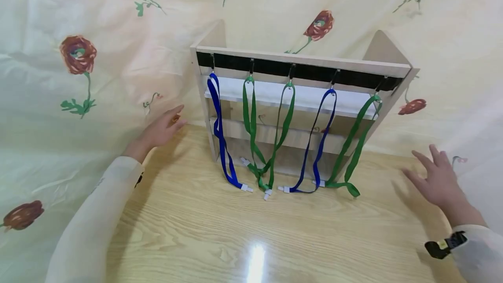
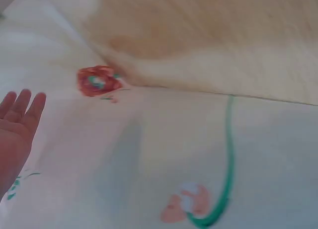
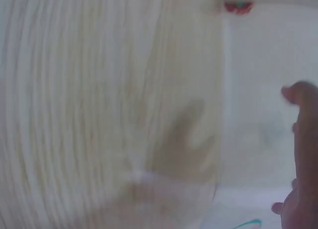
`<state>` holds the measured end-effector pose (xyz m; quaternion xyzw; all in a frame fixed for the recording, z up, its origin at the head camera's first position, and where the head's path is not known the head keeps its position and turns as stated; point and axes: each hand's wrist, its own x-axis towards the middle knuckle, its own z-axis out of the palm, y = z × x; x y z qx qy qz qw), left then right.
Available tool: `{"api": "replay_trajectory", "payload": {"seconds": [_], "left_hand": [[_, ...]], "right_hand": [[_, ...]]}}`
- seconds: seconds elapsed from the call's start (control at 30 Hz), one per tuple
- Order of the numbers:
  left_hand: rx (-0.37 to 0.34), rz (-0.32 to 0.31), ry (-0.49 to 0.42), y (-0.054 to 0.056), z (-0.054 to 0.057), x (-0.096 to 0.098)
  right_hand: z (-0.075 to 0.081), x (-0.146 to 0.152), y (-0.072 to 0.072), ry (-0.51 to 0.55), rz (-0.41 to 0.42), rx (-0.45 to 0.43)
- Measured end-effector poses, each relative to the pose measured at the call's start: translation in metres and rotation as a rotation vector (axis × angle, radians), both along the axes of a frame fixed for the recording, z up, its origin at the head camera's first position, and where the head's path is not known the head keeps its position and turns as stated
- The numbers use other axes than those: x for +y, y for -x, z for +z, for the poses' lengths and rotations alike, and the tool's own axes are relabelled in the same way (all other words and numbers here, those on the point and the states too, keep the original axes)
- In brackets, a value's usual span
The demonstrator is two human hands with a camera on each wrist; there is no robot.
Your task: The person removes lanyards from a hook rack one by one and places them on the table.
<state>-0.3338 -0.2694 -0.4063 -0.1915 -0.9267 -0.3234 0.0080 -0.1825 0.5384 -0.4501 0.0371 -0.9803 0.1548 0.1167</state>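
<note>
Lanyards hang from hooks on a small pale wooden rack (image 1: 275,132). At its left end is a blue lanyard (image 1: 221,134), followed by a green lanyard (image 1: 246,108) and a second green lanyard (image 1: 288,119) whose lower ends overlap. Further right come another blue lanyard (image 1: 319,156) and a third green lanyard (image 1: 355,156). White clips end the straps near the table. To the left of the rack, my left hand (image 1: 162,128) is held with fingers extended, touching no lanyard. My right hand (image 1: 437,182) is spread above the table to the rack's right, holding nothing.
A black strip (image 1: 314,73) carries the hooks along the rack's upper front, with a white shelf (image 1: 271,95) behind the straps. The wood-grain table (image 1: 196,230) lies in front. Flower-printed cloth (image 1: 157,56) covers the back and sides.
</note>
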Motion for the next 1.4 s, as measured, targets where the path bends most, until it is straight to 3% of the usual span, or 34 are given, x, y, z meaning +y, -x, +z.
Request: {"api": "replay_trajectory", "payload": {"seconds": [0.2, 0.4, 0.5, 0.67, 0.8, 0.93, 1.07, 1.2, 1.4], "left_hand": [[0.022, -0.017, -0.186, -0.008, 0.018, 0.017], [0.056, -0.027, -0.209, -0.015, 0.023, 0.041], [0.108, -0.034, -0.263, -0.016, 0.027, 0.049], [0.239, -0.072, -0.467, -0.020, 0.047, 0.067], [0.297, -0.137, -0.613, -0.029, 0.066, 0.088], [0.340, -0.175, -0.632, -0.038, 0.082, 0.106], [0.409, -0.176, -0.634, -0.038, 0.096, 0.117], [0.474, -0.149, -0.659, -0.036, 0.106, 0.126], [0.468, -0.078, -0.659, -0.037, 0.118, 0.136]], "right_hand": [[0.020, -0.038, -0.006, 0.111, 0.021, 0.079], [0.039, -0.070, -0.021, 0.130, -0.017, 0.146], [0.047, -0.084, -0.025, 0.143, -0.013, 0.192], [0.062, -0.114, -0.028, 0.210, 0.022, 0.317], [0.078, -0.141, -0.030, 0.274, 0.025, 0.376], [0.090, -0.167, -0.028, 0.374, 0.078, 0.470], [0.097, -0.183, -0.025, 0.453, 0.165, 0.574], [0.104, -0.197, -0.023, 0.516, 0.200, 0.598], [0.115, -0.218, -0.020, 0.577, 0.198, 0.545]]}}
